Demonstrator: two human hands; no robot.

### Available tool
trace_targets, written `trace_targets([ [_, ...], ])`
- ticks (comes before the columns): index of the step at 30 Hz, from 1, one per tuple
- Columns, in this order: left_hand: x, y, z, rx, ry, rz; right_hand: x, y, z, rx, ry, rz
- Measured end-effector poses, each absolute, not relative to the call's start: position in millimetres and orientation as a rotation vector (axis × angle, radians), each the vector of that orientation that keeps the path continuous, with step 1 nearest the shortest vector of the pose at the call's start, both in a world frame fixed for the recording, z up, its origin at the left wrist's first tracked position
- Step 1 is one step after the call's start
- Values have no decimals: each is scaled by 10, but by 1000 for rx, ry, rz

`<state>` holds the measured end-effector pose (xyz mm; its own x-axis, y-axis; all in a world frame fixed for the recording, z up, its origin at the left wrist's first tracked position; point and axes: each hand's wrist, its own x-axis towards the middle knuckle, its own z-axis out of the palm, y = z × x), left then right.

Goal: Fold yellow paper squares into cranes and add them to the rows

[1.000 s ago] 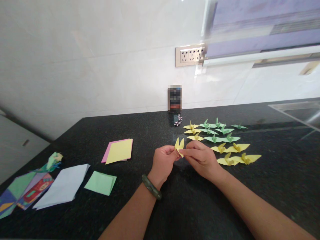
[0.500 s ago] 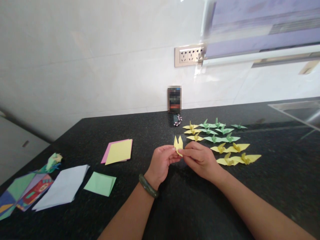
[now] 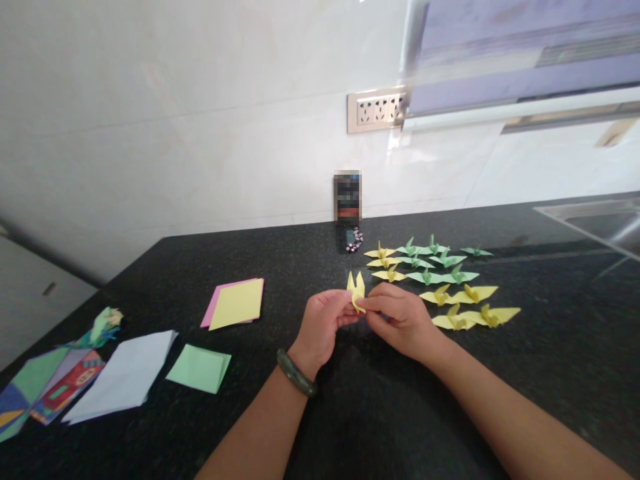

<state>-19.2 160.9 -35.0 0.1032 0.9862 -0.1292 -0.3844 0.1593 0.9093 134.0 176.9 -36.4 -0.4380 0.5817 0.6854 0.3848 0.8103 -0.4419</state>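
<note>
Fingers: we pinch the small folded yellow paper piece [image 3: 357, 294] from both sides, our left hand [image 3: 324, 325] closed on its lower left edge and our right hand [image 3: 400, 319] closed on its lower right edge, fingertips meeting under it.
Paper's pointing: its two narrow tips point up and away from us, towards the wall; its long axis runs nearly upright, leaning a little left.
Paper's place: we hold it just above the black speckled stone counter [image 3: 400, 413], in front of the rows of finished yellow and green paper cranes [image 3: 440, 280], near them but apart.
Left wrist: we wear a dark green bangle [image 3: 296, 373].
Left of us: a yellow sheet on a pink sheet [image 3: 235, 304], a light green folded square [image 3: 199, 368], a pale lilac sheet [image 3: 125, 377] and patterned sheets [image 3: 47, 387] lie flat on the counter.
Back wall: a dark upright box [image 3: 347, 198] stands against it, below a metal socket strip [image 3: 376, 110].
</note>
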Motion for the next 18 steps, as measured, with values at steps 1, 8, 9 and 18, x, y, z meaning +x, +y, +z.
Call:
trace_targets([
  [1,-188,1608,-357,885,950,1209,1341,1771,-365,-708,-2089,275],
  [8,-164,1602,-344,1033,1058,1234,1312,1746,-348,-787,-1917,546],
  [9,-161,1600,-335,1050,1071,1243,1300,1743,-350,-851,-1829,632],
  [18,-165,1601,-330,1339,1247,1219,1248,1797,-387,-1056,-1617,1039],
])
